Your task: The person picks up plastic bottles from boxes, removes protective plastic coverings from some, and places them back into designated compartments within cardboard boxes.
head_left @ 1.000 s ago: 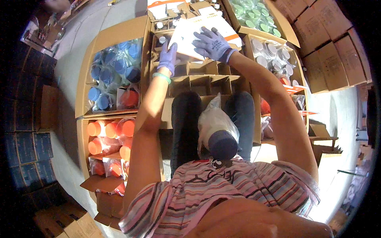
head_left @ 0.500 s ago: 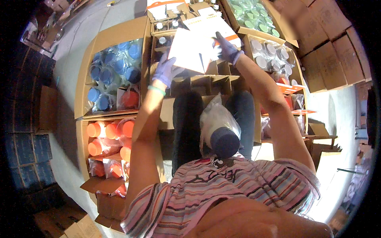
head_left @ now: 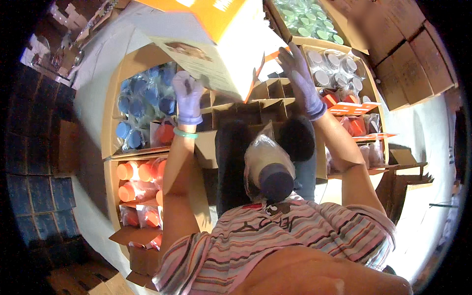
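Note:
A white and orange printed carton (head_left: 246, 49), partly unfolded, stands tilted above the box of cardboard dividers (head_left: 216, 118) before me. My left hand (head_left: 189, 98), in a purple glove, has its fingers curled in a pinch at the lower edge of the carton's printed side panel. My right hand (head_left: 302, 83), gloved too, is at the carton's right with fingers stretched out, their tips near its orange edge. On my lap, between my thighs, lies a bottle with a dark blue lid (head_left: 276, 182) in a clear plastic bag. Neither hand touches it.
Open boxes surround me: blue-lidded bottles (head_left: 166, 105) at left, orange-lidded bottles (head_left: 129, 191) nearer left, grey-lidded bottles (head_left: 322, 77) at right, green-lidded ones (head_left: 309, 19) behind. Stacked brown cartons (head_left: 393, 73) stand far right, dark boxes (head_left: 34, 191) far left.
The flat carton has been lifted toward me and partly unfolded, so its panels spread apart. My left hand has moved left into a pinch; my right fingers have straightened and moved right.

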Motion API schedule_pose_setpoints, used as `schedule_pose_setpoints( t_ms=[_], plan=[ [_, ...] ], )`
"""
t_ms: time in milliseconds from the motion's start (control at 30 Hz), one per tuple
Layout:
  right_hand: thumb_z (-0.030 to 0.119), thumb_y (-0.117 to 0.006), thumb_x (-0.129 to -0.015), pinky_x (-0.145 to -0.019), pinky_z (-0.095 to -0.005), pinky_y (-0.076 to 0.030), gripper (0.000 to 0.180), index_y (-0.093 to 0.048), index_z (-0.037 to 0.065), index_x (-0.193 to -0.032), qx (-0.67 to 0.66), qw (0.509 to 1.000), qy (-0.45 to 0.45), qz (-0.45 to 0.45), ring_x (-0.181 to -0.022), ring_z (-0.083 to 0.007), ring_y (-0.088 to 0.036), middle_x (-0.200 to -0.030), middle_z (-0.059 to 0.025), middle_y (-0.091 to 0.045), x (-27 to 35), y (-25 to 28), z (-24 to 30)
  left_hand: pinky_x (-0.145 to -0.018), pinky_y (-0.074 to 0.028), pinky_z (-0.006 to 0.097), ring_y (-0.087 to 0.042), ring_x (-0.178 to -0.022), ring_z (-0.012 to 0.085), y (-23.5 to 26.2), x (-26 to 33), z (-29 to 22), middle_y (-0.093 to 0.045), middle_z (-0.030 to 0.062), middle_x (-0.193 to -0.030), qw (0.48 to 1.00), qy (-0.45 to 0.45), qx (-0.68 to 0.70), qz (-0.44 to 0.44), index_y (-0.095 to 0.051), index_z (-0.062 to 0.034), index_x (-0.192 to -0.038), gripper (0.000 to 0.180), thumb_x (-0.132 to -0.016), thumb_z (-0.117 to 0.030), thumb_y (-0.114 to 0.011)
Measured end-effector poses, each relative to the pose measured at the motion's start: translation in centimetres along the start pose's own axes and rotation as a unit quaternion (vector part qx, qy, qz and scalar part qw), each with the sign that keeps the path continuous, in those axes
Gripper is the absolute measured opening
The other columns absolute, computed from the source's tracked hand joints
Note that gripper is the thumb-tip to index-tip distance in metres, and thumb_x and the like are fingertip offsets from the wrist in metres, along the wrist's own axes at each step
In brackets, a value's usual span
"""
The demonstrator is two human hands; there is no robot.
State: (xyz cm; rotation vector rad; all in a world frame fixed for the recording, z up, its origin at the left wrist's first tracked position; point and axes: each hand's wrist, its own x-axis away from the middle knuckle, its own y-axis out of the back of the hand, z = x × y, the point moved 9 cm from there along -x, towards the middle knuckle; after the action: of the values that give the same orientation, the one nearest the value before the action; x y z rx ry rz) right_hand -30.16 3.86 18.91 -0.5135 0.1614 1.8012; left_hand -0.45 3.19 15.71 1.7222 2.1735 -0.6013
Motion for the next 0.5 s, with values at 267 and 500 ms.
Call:
schedule_pose_setpoints(
  t_ms=[267,500],
  plan=[
    [0.017,-0.073,-0.068,-0.103,-0.0313,-0.035,0.110,0.000,0.003,-0.150,0.107,0.993,0.004,-0.050,-0.124,-0.0192,-0.040,-0.142,-0.0114,-0.034,-0.4,0.2,-3.0,-0.102,-0.036,0.042,-0.043,-0.118,0.0319,-6.5,4.0,1.1,-0.042,0.0228,-0.128,0.959,-0.121,-0.239,0.089,-0.037,0.0019,-0.135,0.080,-0.069,-0.013,-0.079],
    [0.017,-0.071,-0.078,-0.092,-0.0282,-0.044,0.062,-0.046,0.001,-0.133,0.016,0.984,-0.164,-0.066,-0.101,-0.0146,-0.056,-0.112,-0.0063,-0.060,3.0,7.8,-12.5,-0.106,-0.029,0.042,-0.037,-0.121,0.0335,-7.5,6.4,2.0,-0.041,0.0158,-0.124,0.927,-0.171,-0.281,0.180,-0.052,-0.0043,-0.118,0.046,-0.075,-0.007,-0.069]
  ],
)
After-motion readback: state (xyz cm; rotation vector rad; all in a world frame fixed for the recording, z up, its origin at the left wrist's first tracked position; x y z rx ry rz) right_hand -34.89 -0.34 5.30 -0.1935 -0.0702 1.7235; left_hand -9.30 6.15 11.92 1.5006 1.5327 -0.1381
